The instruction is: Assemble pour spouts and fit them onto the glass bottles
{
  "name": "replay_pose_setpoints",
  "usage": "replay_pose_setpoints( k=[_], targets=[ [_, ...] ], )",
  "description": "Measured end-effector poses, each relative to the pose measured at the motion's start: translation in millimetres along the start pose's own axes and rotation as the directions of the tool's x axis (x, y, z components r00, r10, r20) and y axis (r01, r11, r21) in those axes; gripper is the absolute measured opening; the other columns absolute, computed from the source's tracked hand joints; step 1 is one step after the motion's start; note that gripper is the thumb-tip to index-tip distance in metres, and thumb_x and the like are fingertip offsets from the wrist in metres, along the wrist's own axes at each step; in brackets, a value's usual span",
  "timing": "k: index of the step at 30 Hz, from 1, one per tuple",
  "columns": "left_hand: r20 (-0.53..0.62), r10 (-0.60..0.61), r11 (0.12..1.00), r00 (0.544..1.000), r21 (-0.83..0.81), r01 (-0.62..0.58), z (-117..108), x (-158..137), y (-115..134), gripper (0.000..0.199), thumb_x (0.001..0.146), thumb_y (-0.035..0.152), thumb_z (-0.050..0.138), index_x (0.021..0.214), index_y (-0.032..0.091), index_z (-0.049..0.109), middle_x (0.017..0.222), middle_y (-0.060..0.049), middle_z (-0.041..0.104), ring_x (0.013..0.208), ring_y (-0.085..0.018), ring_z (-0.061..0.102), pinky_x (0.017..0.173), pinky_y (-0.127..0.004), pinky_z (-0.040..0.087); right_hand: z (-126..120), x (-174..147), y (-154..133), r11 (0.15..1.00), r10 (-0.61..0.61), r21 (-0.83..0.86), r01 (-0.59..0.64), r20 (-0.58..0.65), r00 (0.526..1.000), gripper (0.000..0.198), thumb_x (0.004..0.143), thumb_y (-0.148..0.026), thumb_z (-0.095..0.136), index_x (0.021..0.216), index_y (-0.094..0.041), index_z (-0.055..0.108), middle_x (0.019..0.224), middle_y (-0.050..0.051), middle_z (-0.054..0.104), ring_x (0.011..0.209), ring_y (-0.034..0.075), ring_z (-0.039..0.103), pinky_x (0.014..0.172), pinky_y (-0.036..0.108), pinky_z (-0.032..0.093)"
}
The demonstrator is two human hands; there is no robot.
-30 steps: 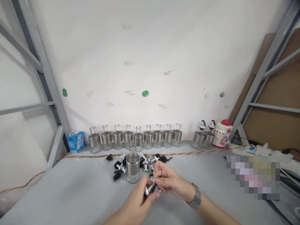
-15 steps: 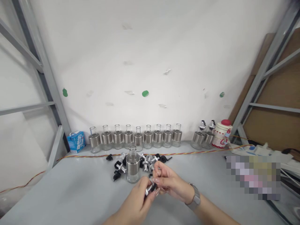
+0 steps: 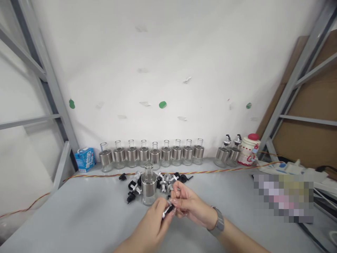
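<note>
My left hand (image 3: 154,221) is closed around a small silver-and-black bottle pourer (image 3: 167,210). At the pourer's black end, the fingers of my right hand (image 3: 191,205) are pinched together; the fingers hide part of it. Just beyond my hands a glass bottle with a steel sleeve (image 3: 149,186) stands upright, its neck uncapped. Around and behind this bottle lie several loose black and silver pourer parts (image 3: 135,188), some hidden by the bottle and my right hand.
Several uncapped sleeved bottles (image 3: 132,154) line the wall. Two bottles fitted with pourers (image 3: 222,156) stand right, beside a cream jar with a red lid (image 3: 249,149). A blue carton (image 3: 85,160) is at left. A twisted red-yellow wire (image 3: 210,171) crosses the table; a blurred item (image 3: 284,198) lies right.
The pourer has turned slightly between my fingers, showing more of its black part. Both hands stay in nearly the same place, and the objects on the table have not moved.
</note>
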State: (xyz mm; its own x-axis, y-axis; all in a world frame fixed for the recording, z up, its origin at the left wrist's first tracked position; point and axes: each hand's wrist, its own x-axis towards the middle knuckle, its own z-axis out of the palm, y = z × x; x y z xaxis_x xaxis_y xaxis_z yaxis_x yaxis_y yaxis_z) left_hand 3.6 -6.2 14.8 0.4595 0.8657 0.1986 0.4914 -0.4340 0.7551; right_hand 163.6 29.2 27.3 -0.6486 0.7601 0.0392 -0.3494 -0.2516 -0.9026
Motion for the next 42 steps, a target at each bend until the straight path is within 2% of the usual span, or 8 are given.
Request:
replay_pose_setpoints(
  k=[10, 14, 18, 22, 26, 30, 38, 42],
  targets=[
    [0.013, -0.058, 0.997, 0.998, -0.051, 0.059, -3.9, -1.0, 7.1, 0.021, 0.086, 0.036, 0.03, 0.078, 0.019, 0.04, 0.075, -0.002, 0.05, 0.066, -0.013, 0.043, 0.06, -0.024, 0.032, 1.6, -0.6, 3.8, 0.996, -0.076, -0.036, 0.076, -0.019, 0.997, 0.037, 0.069, -0.027, 0.065, 0.073, -0.021, 0.028, 0.06, -0.008, 0.037, 0.046, 0.004, 0.033, 0.041, 0.016, 0.023],
    [0.024, -0.04, 0.997, 0.999, -0.066, 0.042, -8.5, -1.3, 10.7, 0.021, 0.086, 0.035, 0.031, 0.078, 0.018, 0.042, 0.073, -0.001, 0.049, 0.065, -0.013, 0.042, 0.06, -0.024, 0.031, 0.9, -0.8, 2.3, 0.995, -0.08, -0.056, 0.08, 0.0, 0.997, 0.037, 0.07, -0.028, 0.064, 0.072, -0.021, 0.027, 0.06, -0.008, 0.036, 0.046, 0.003, 0.032, 0.041, 0.016, 0.023],
    [0.024, -0.021, 0.989, 0.999, -0.149, 0.025, -11.2, -1.1, 15.0, 0.02, 0.085, 0.033, 0.033, 0.079, 0.018, 0.044, 0.074, 0.0, 0.049, 0.068, -0.012, 0.041, 0.062, -0.023, 0.031, -1.4, -3.2, -4.5, 0.984, -0.077, -0.157, 0.089, 0.078, 0.994, 0.033, 0.074, -0.027, 0.06, 0.075, -0.022, 0.027, 0.06, -0.009, 0.039, 0.042, 0.002, 0.032, 0.04, 0.017, 0.022],
    [0.041, -0.065, 0.962, 0.997, -0.265, 0.073, -7.6, -1.0, 15.7, 0.021, 0.084, 0.036, 0.036, 0.077, 0.018, 0.044, 0.067, 0.002, 0.045, 0.063, -0.01, 0.039, 0.06, -0.021, 0.031, -0.1, -7.3, -10.8, 0.955, -0.087, -0.275, 0.111, 0.097, 0.991, 0.029, 0.077, -0.028, 0.057, 0.077, -0.022, 0.029, 0.059, -0.009, 0.039, 0.044, 0.002, 0.035, 0.041, 0.017, 0.024],
    [0.104, -0.118, 0.887, 0.988, -0.437, 0.152, -1.3, -1.0, 10.7, 0.023, 0.083, 0.041, 0.038, 0.078, 0.018, 0.041, 0.06, 0.006, 0.037, 0.051, -0.006, 0.032, 0.049, -0.019, 0.027, 1.3, -8.1, -9.9, 0.956, -0.099, -0.269, 0.12, 0.091, 0.991, 0.028, 0.078, -0.03, 0.055, 0.077, -0.021, 0.028, 0.058, -0.01, 0.035, 0.044, 0.002, 0.03, 0.041, 0.017, 0.022],
    [0.16, -0.122, 0.781, 0.98, -0.594, 0.194, 1.2, -0.1, 6.9, 0.029, 0.083, 0.046, 0.031, 0.08, 0.018, 0.039, 0.063, 0.005, 0.039, 0.046, -0.004, 0.03, 0.042, -0.017, 0.024, 0.2, -4.8, -4.8, 0.962, -0.129, -0.231, 0.145, 0.083, 0.988, 0.03, 0.078, -0.03, 0.056, 0.075, -0.022, 0.027, 0.057, -0.01, 0.033, 0.043, 0.002, 0.027, 0.04, 0.017, 0.021],
    [0.168, -0.193, 0.687, 0.967, -0.68, 0.256, -0.8, 3.0, 12.7, 0.033, 0.079, 0.051, 0.039, 0.073, 0.018, 0.037, 0.061, 0.006, 0.039, 0.041, -0.002, 0.03, 0.038, -0.016, 0.02, 0.9, -2.7, -3.6, 0.966, -0.126, -0.224, 0.128, 0.023, 0.992, 0.033, 0.074, -0.033, 0.059, 0.073, -0.021, 0.027, 0.059, -0.01, 0.035, 0.042, 0.001, 0.03, 0.04, 0.016, 0.023],
    [0.216, -0.207, 0.584, 0.954, -0.755, 0.297, -4.0, 4.0, 15.1, 0.031, 0.077, 0.049, 0.043, 0.073, 0.018, 0.038, 0.06, 0.006, 0.041, 0.04, -0.002, 0.03, 0.037, -0.016, 0.018, -2.8, -4.5, -11.5, 0.96, -0.06, -0.269, 0.074, 0.059, 0.996, 0.031, 0.076, -0.036, 0.055, 0.075, -0.021, 0.028, 0.056, -0.009, 0.043, 0.04, 0.002, 0.036, 0.038, 0.015, 0.023]
  ],
)
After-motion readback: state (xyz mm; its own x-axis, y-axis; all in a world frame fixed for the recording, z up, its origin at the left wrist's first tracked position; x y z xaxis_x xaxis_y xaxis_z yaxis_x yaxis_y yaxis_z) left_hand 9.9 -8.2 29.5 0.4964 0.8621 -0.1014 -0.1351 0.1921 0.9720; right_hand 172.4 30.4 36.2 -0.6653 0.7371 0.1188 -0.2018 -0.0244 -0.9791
